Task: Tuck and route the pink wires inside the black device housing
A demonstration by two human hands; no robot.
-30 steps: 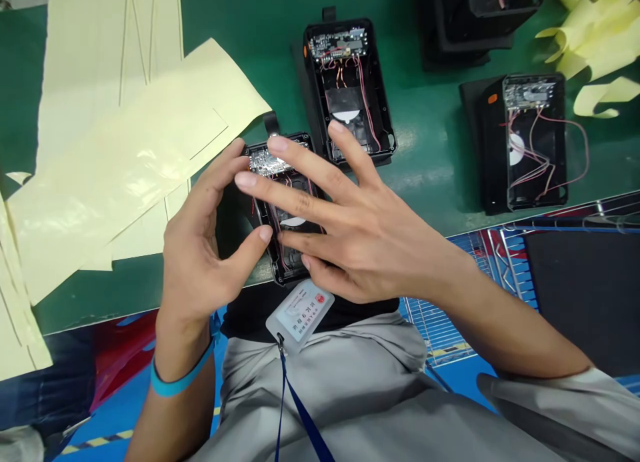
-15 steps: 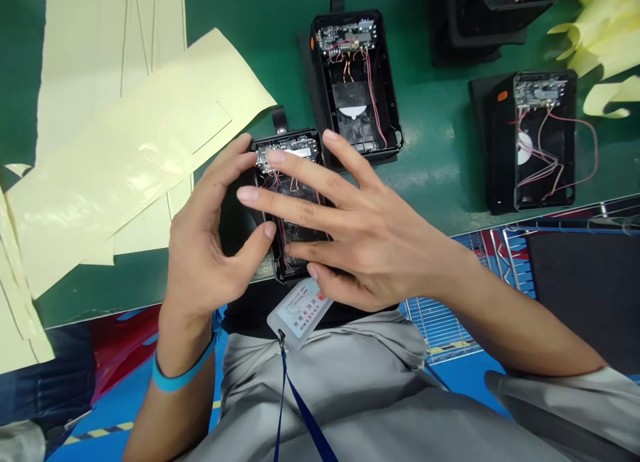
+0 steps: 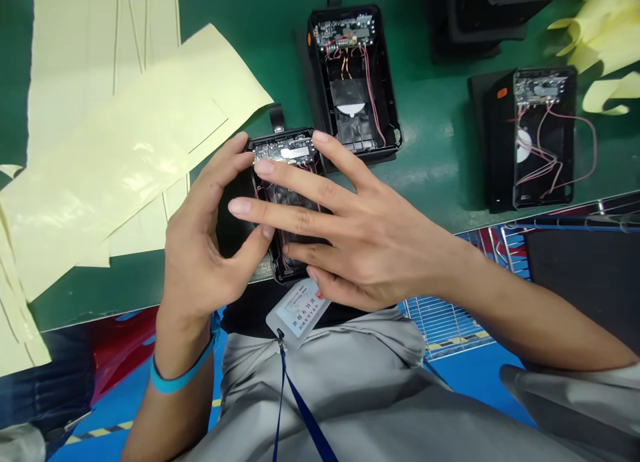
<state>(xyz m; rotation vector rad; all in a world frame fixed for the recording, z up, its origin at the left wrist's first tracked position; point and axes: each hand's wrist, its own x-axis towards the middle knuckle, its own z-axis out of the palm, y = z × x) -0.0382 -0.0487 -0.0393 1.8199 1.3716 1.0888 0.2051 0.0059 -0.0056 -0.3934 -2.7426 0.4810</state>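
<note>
Yellow sheets (image 3: 125,142) on a green counter (image 3: 430,182)
Curled yellow scraps (image 3: 607,32) lie at upper right; beyond the near edge show a wire rack (image 3: 440,323) and blue floor (image 3: 465,374).

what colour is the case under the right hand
The case is black; the head view shows it best, partly hidden by the right hand.

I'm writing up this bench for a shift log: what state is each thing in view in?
Left hand: curved, at the near case's left edge
Right hand: fingers spread over the near case
Near case: open, partly covered
Middle case: open, wires inside
Right case: open, wires loose, some looping past the rim
Yellow sheets: spread, overlapping
Yellow scraps: curled
Badge: clipped to its lanyard
</note>
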